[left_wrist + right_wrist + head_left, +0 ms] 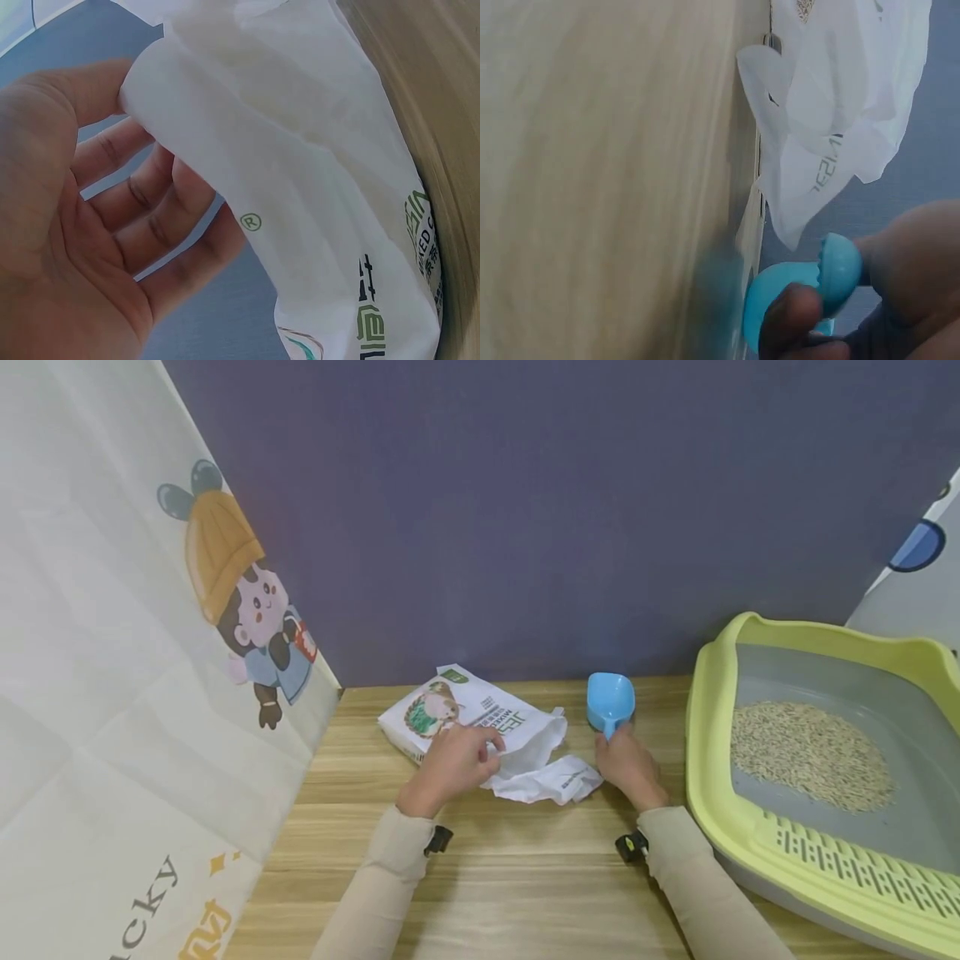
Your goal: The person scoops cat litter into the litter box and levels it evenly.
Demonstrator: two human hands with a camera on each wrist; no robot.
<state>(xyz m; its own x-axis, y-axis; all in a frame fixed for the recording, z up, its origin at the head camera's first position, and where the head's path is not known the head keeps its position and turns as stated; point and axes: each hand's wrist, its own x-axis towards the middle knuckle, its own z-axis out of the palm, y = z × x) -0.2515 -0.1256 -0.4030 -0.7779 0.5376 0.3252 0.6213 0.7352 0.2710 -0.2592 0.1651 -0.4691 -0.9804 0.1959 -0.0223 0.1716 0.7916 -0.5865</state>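
Note:
A white printed paper-like bag lies on its side on the wooden table, its torn mouth facing right and crumpled. My left hand pinches the edge of the bag near that mouth; in the left wrist view the thumb meets the white edge and the other fingers curl behind it. My right hand grips the handle of a blue scoop, right of the bag. The handle's rounded end shows in the right wrist view. A few tan pellets show at the bag's mouth there.
At the right stands a grey litter box with a yellow-green rim, holding a heap of tan pellets. A dark blue panel rises behind the table. A white sheet with a cartoon figure hangs at the left.

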